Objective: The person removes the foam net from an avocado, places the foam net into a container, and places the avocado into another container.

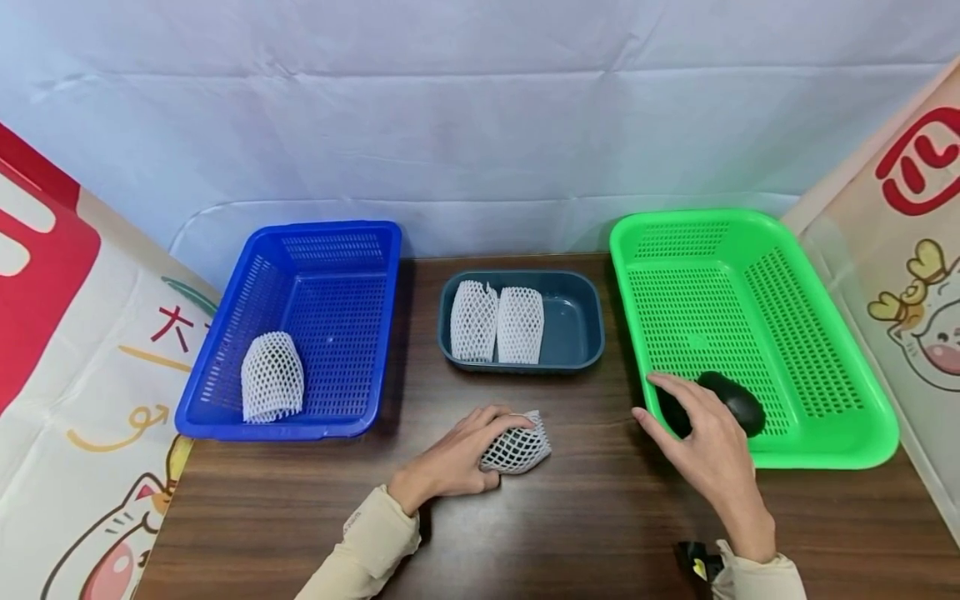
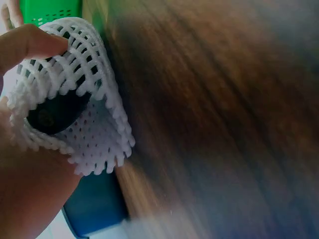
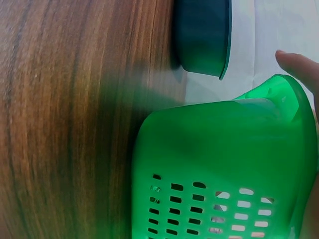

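Note:
My left hand (image 1: 465, 454) grips a white foam net sleeve (image 1: 521, 450) just above the table, in front of the dark teal tray. Through the sleeve's open end in the left wrist view shows a dark avocado (image 2: 60, 112) with its stem scar. My right hand (image 1: 708, 442) reaches over the near left rim of the green basket (image 1: 817, 454), thumb outside it and fingers loosely spread. Under and beside those fingers lie two dark avocados (image 1: 735, 404), one partly hidden by the hand. In the right wrist view, a fingertip (image 3: 294, 64) shows above the basket's rim.
The teal tray (image 1: 573, 358) at the middle back holds two netted pieces (image 1: 521, 325) side by side. At left, a blue basket (image 1: 378, 333) has one netted piece (image 1: 272, 377) in its near left corner. A pale cloth wall (image 1: 480, 150) stands behind.

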Motion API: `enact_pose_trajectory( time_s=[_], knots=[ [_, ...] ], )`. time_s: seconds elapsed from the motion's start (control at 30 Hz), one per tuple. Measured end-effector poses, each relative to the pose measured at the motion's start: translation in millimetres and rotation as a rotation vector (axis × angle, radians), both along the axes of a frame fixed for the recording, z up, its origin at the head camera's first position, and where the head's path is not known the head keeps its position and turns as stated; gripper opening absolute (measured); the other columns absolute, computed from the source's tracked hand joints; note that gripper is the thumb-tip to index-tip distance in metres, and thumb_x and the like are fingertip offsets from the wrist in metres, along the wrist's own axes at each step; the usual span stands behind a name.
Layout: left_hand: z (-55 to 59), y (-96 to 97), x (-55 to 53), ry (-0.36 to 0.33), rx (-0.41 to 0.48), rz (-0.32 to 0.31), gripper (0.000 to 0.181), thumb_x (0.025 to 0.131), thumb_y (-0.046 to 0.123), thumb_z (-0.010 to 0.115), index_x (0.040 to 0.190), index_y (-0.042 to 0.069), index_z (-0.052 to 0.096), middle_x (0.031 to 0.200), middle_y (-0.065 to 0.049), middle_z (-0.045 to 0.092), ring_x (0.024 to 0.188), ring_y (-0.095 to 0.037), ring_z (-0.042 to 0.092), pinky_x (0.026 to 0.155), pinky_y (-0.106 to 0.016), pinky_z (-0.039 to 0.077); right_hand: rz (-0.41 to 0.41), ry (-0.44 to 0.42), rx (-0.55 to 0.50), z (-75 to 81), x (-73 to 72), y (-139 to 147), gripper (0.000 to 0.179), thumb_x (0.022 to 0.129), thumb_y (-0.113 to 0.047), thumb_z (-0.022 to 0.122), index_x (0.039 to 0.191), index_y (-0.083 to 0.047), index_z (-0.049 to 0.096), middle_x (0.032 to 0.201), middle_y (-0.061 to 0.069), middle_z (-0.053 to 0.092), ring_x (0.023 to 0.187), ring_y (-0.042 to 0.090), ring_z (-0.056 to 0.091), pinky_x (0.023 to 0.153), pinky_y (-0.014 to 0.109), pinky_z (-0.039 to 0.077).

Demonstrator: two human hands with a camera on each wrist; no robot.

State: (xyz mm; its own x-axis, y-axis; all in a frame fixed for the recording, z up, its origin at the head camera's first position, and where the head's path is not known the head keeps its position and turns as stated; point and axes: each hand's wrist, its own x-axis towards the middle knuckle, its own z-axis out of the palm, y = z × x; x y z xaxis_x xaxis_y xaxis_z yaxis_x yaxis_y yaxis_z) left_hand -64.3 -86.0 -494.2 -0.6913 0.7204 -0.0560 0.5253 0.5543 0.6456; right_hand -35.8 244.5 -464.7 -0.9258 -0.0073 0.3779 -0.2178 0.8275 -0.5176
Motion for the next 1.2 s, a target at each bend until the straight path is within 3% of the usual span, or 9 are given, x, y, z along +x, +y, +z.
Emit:
enact_pose_trajectory(
  time_s=[0.17,0.27,0.5,0.67,0.9,1.0,1.1,1.2],
  knots=[
    [-0.2,-5.3,0.1,-0.018,-0.010,-0.002,0.097,0.075,0.006,0.077,0.155,0.030,0.027,0.153,0.002,0.041,0.140,-0.017,0.039,0.112,-0.048,0.037,0.006,0.028,-0.012,-0.6,-0.9,-1.3,0.051,0.076,-0.020,0.084,0.124,-0.015,0.068,0.125,0.013,0.068,0.115,0.038,0.060,0.091,0.051,0.043],
    [2.9,-9.2,0.1,-0.030,-0.025,0.016,0.102,0.077,0.013,0.082,0.158,0.027,0.021,0.154,0.001,0.041,0.141,-0.018,0.039,0.114,-0.048,0.035,0.003,0.026,-0.011,-1.0,-1.3,-1.8,0.051,0.076,-0.019,0.084,0.124,-0.015,0.069,0.124,0.013,0.068,0.116,0.037,0.060,0.091,0.050,0.043],
    [12.6,-26.4,3.7,-0.030,-0.111,0.113,0.090,0.076,0.039,0.083,0.151,0.015,0.039,0.148,-0.006,0.049,0.138,-0.027,0.045,0.114,-0.053,0.033,0.004,0.032,-0.005,-3.0,-1.1,-2.9,0.050,0.076,-0.018,0.084,0.123,-0.014,0.069,0.123,0.013,0.068,0.114,0.037,0.060,0.089,0.049,0.044],
    [14.1,-33.7,5.7,0.034,-0.156,0.145,0.067,0.083,0.047,0.075,0.137,0.013,0.057,0.134,-0.002,0.064,0.123,-0.022,0.056,0.104,-0.047,0.040,0.006,0.064,-0.002,-3.7,-1.4,-2.3,0.050,0.074,-0.015,0.084,0.122,-0.014,0.069,0.122,0.012,0.069,0.113,0.036,0.061,0.088,0.047,0.044],
    [8.8,-35.7,6.0,0.148,-0.165,0.152,0.058,0.083,0.044,0.074,0.132,0.015,0.063,0.120,0.001,0.072,0.109,-0.018,0.063,0.096,-0.040,0.044,0.010,0.083,0.002,-4.0,-2.5,-1.8,0.051,0.073,-0.014,0.085,0.121,-0.014,0.070,0.121,0.011,0.069,0.113,0.035,0.062,0.089,0.044,0.043],
    [5.2,-37.1,6.0,0.219,-0.159,0.157,0.053,0.083,0.041,0.074,0.128,0.016,0.066,0.111,0.001,0.073,0.104,-0.017,0.064,0.094,-0.039,0.046,0.018,0.116,-0.019,-4.9,-2.6,-1.5,0.050,0.071,-0.012,0.085,0.119,-0.013,0.071,0.119,0.010,0.070,0.110,0.033,0.062,0.097,0.026,0.043],
    [2.0,-37.9,5.4,0.268,-0.153,0.159,0.048,0.083,0.039,0.074,0.125,0.016,0.068,0.106,0.000,0.074,0.101,-0.017,0.065,0.093,-0.038,0.047,0.049,0.176,-0.066,-5.8,-3.2,-0.9,0.045,0.072,-0.012,0.084,0.116,-0.011,0.073,0.115,0.012,0.071,0.108,0.032,0.061,0.103,0.009,0.033],
    [-0.1,-38.3,4.6,0.279,-0.149,0.163,0.044,0.083,0.037,0.075,0.122,0.016,0.069,0.103,0.001,0.074,0.100,-0.017,0.066,0.092,-0.038,0.048,0.099,0.267,-0.127,-6.2,-5.1,-2.0,0.035,0.083,-0.027,0.078,0.110,-0.005,0.074,0.108,0.015,0.072,0.103,0.033,0.060,0.106,0.008,0.030]
  ],
)
